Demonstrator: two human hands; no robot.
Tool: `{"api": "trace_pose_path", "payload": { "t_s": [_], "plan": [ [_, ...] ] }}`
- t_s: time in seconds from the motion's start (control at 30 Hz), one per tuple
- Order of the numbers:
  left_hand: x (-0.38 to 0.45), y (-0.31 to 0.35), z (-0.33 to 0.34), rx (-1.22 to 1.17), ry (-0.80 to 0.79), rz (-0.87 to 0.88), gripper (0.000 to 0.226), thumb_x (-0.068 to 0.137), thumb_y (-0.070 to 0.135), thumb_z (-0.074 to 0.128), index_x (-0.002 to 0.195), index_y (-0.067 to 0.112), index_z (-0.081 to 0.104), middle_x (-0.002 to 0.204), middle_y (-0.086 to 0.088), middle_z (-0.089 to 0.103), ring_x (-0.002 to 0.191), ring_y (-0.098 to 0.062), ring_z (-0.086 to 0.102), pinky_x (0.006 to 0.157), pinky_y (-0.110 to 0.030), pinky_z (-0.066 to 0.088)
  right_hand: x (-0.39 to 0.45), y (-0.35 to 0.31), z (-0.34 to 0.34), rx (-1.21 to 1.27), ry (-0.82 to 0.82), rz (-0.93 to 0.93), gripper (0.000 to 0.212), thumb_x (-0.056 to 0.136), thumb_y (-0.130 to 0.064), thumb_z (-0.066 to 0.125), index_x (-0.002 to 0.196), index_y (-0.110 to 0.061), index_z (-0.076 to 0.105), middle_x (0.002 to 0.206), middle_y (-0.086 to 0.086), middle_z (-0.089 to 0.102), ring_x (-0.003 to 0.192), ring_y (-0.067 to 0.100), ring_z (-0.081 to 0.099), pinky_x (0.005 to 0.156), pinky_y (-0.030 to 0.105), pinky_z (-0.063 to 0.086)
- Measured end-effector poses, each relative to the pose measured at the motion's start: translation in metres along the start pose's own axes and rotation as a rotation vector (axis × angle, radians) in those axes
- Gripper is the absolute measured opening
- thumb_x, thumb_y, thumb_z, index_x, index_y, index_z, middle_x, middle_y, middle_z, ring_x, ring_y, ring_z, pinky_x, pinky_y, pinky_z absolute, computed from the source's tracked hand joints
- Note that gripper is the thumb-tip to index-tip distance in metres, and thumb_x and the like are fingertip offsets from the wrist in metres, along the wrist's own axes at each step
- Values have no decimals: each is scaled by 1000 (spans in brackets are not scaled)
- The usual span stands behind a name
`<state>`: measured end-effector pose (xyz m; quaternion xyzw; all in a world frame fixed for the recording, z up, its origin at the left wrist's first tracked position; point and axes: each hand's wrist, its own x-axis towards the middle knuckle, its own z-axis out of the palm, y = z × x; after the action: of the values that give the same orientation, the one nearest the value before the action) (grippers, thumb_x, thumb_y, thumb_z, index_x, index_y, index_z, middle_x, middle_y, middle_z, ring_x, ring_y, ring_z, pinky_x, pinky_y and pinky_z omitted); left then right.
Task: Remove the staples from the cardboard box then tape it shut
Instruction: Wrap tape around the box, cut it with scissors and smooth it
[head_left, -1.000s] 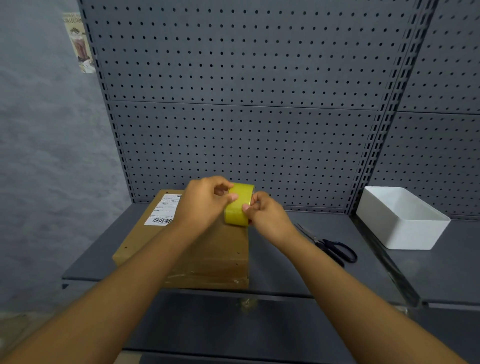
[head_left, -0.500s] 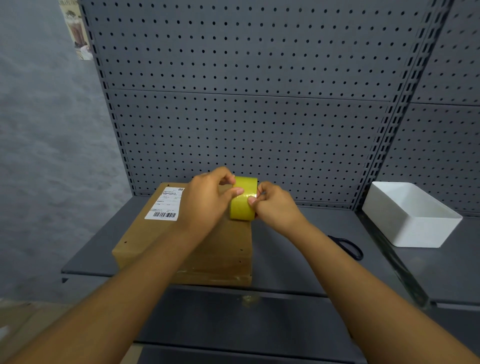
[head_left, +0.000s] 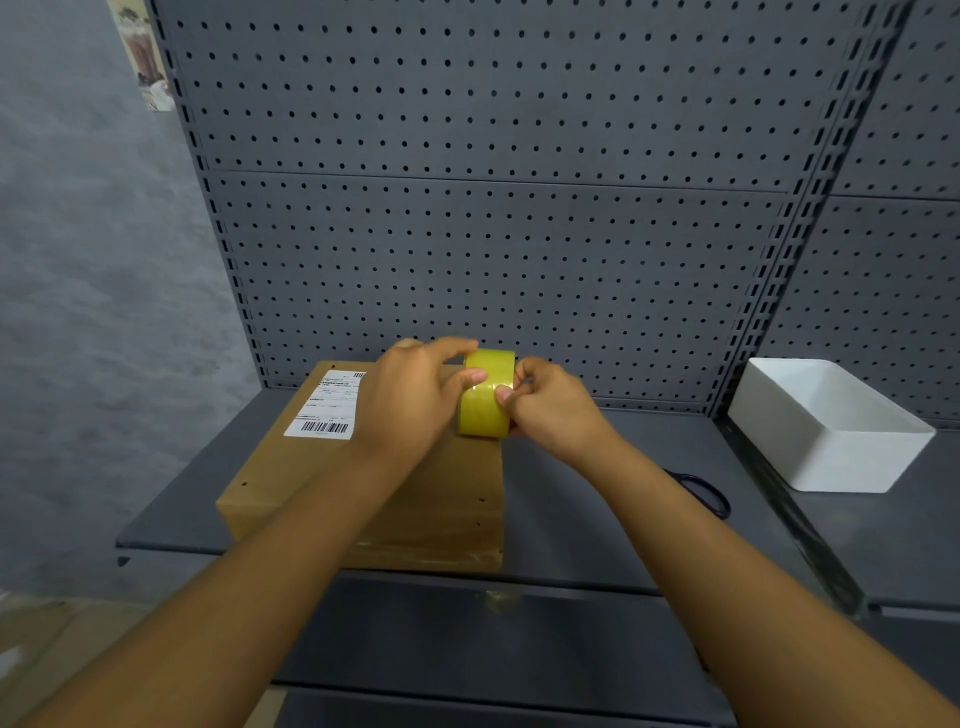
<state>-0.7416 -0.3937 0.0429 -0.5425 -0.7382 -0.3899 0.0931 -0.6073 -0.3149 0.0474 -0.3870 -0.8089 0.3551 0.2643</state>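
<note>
A flat brown cardboard box (head_left: 291, 483) with a white shipping label (head_left: 330, 405) lies on the grey shelf (head_left: 571, 499). Above the box's far right corner I hold a yellow roll of tape (head_left: 485, 410) upright between both hands. My left hand (head_left: 415, 395) grips the roll from the left, thumb on its outer face. My right hand (head_left: 550, 410) grips it from the right, with thumb and fingertips pinching at the tape's surface. Small holes dot the box's top near its edges.
Black scissors (head_left: 701, 491) lie on the shelf to the right, partly hidden behind my right forearm. A white rectangular tub (head_left: 841, 457) stands at the far right. A grey pegboard wall (head_left: 493, 208) rises behind the shelf.
The view has tilted up slightly. Both hands stay on the tape roll over the box, with the right fingers shifting a little on the roll's surface.
</note>
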Motion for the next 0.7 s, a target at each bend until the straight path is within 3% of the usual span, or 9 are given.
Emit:
{"api": "trace_pose_path", "payload": {
  "t_s": [0.1, 0.23, 0.33, 0.43, 0.6, 0.7],
  "plan": [
    [0, -1, 0, 114, 38, 67, 35, 87, 43, 63, 118, 27, 68, 114, -2, 69, 109, -21, 56, 78, -30, 41, 1, -1, 1, -9, 1, 5, 20, 92, -23, 57, 77, -15, 45, 78, 3, 58, 84, 26, 61, 77, 39, 51],
    [-3, -2, 1, 133, 134, 218, 26, 81, 39, 64, 92, 19, 77, 96, 4, 75, 89, -22, 63, 70, -31, 49, 1, 1, 1, -4, 13, 13, 23, 91, -22, 58, 75, -14, 43, 70, 0, 53, 79, 24, 58, 74, 38, 51],
    [-4, -1, -1, 145, 150, 270, 27, 83, 41, 60, 81, 19, 77, 89, 6, 74, 84, -18, 61, 67, -30, 49, 1, 1, 2, -6, 21, 17, 21, 91, -22, 58, 77, -13, 45, 75, 4, 56, 84, 29, 62, 76, 39, 52],
    [-3, 1, -2, 145, 144, 268, 29, 84, 43, 58, 79, 19, 74, 85, 7, 72, 86, -17, 60, 67, -32, 48, 1, 1, 3, -8, 24, 23, 20, 91, -23, 58, 80, -13, 46, 79, 6, 58, 86, 29, 63, 74, 38, 52],
    [0, -2, -1, 148, 135, 207, 33, 80, 48, 62, 92, 19, 73, 90, 3, 72, 93, -19, 59, 68, -30, 43, 1, 1, 3, -14, 27, 26, 18, 91, -22, 58, 81, -13, 46, 75, 3, 55, 81, 26, 59, 73, 36, 51],
    [-1, -1, -1, 122, 157, 189, 23, 79, 41, 71, 85, 19, 73, 85, 3, 71, 90, -18, 58, 66, -29, 41, 2, 0, 4, -14, 29, 28, 16, 90, -22, 59, 82, -12, 48, 79, 6, 59, 86, 28, 63, 78, 40, 54]
  ]
}}
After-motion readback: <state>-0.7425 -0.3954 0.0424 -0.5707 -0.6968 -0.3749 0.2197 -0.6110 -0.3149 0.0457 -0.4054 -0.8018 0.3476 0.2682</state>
